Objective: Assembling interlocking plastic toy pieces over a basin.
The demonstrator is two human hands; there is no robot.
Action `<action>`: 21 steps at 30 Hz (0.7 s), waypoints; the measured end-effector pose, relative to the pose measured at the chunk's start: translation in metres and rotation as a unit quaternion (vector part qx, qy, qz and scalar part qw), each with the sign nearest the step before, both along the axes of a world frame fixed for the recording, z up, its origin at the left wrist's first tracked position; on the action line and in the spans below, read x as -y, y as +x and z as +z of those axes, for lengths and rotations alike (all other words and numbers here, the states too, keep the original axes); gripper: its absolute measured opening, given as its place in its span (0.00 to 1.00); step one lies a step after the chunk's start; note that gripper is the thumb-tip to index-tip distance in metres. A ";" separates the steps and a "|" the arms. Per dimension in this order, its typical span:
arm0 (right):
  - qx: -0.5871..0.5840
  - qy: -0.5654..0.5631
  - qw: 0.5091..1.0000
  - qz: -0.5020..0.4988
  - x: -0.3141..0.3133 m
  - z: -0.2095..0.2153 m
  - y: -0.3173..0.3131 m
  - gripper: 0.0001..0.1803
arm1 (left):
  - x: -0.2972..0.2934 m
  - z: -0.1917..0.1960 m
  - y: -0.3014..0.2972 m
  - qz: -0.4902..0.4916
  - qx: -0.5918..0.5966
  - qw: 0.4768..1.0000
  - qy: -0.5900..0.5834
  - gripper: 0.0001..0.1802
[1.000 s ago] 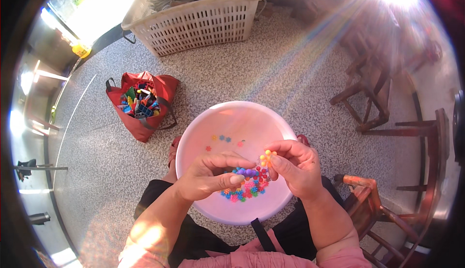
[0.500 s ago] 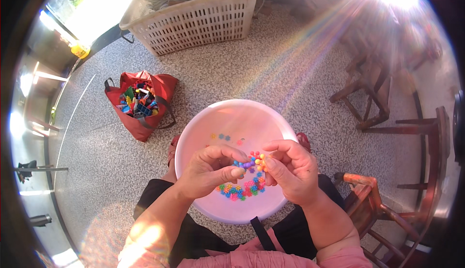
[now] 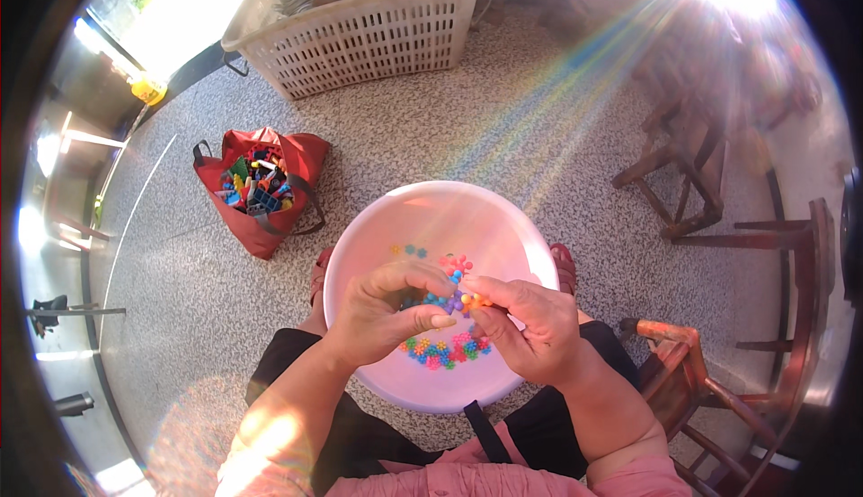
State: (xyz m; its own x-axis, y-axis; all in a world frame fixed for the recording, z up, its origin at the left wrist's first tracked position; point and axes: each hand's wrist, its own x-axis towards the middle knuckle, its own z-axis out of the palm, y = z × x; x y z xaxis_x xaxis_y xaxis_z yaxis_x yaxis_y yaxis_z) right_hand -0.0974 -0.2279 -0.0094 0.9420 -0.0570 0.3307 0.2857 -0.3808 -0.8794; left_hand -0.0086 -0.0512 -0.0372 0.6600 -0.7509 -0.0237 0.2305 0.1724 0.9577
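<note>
Both hands are over a pink plastic basin point(image 3: 360, 218) between my knees. Between them is a small cluster of knobbly flower-shaped plastic beads point(image 3: 456, 302), with purple, blue, red and yellow-orange parts. My right hand point(image 3: 535, 322) pinches the yellow-orange part between thumb and index finger. On the other side, my left hand point(image 3: 382, 308) curls round the blue end, its thumb and index tips a little apart; its other fingers are partly hidden. More loose flower beads point(image 3: 440, 353) in mixed colours lie on the basin's bottom, with a few blue and yellow ones towards its far side.
A red bag point(image 3: 270, 236) full of colourful toy pieces stands on the speckled floor at the left. Beyond it is a white slatted basket point(image 3: 369, 57) holding metal ware. Wooden stools and a chair point(image 3: 665, 362) stand on the right.
My right hand has shifted slightly left and down, turning over the yellow-orange end. The cluster has turned, with its red part now farther up. My left fingers have parted a little.
</note>
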 end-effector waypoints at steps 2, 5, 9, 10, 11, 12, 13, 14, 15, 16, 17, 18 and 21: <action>0.010 -0.026 1.000 -0.004 0.001 0.000 0.002 0.15 | 0.000 0.004 -0.002 0.010 -0.003 1.000 0.015 0.13; 0.032 -0.050 0.998 -0.002 0.001 0.000 0.003 0.16 | -0.001 0.004 -0.001 0.014 0.000 0.999 0.039 0.14; 0.022 -0.041 0.999 0.004 0.000 -0.004 0.003 0.17 | -0.002 0.005 -0.001 0.002 -0.014 0.999 0.051 0.13; 0.023 -0.038 0.999 0.005 0.001 -0.005 0.003 0.17 | -0.001 0.004 -0.001 0.002 -0.015 0.999 0.051 0.13; 0.022 -0.038 0.999 0.005 0.001 -0.006 0.002 0.17 | 0.000 0.002 -0.001 0.000 0.001 0.998 0.061 0.13; 0.020 -0.041 0.999 0.004 0.000 -0.007 0.003 0.17 | 0.000 0.001 -0.001 0.000 0.015 0.998 0.069 0.13; 0.017 -0.043 0.999 0.004 -0.002 -0.008 0.003 0.18 | -0.001 0.000 -0.001 0.000 0.015 0.998 0.067 0.13; 0.017 -0.045 0.999 0.004 -0.003 -0.008 0.003 0.18 | -0.001 0.000 -0.001 0.006 0.004 0.997 0.075 0.12; 0.000 -0.041 0.999 0.003 -0.003 -0.008 0.003 0.17 | -0.001 0.001 -0.002 0.011 -0.006 0.996 0.085 0.11; -0.018 -0.038 0.999 0.002 -0.003 -0.008 0.002 0.17 | -0.001 0.003 -0.002 0.011 -0.006 0.996 0.086 0.11; -0.017 -0.037 0.999 0.001 -0.003 -0.008 0.002 0.17 | -0.001 0.004 -0.001 0.008 -0.009 0.994 0.106 0.11; -0.020 -0.037 0.999 0.000 -0.003 -0.009 0.003 0.16 | -0.001 0.005 -0.001 0.004 -0.013 0.992 0.124 0.12; -0.029 -0.042 0.999 -0.008 -0.003 -0.008 0.002 0.15 | 0.001 0.005 -0.002 0.008 0.017 0.988 0.154 0.11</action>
State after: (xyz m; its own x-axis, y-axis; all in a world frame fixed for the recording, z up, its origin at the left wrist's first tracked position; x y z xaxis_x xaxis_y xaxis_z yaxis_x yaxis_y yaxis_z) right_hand -0.0954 -0.2250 -0.0171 0.9589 -0.0473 0.2796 0.2278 -0.4585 -0.8590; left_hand -0.0110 -0.0523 -0.0319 0.6765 -0.7005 -0.2272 0.1969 -0.1252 0.9724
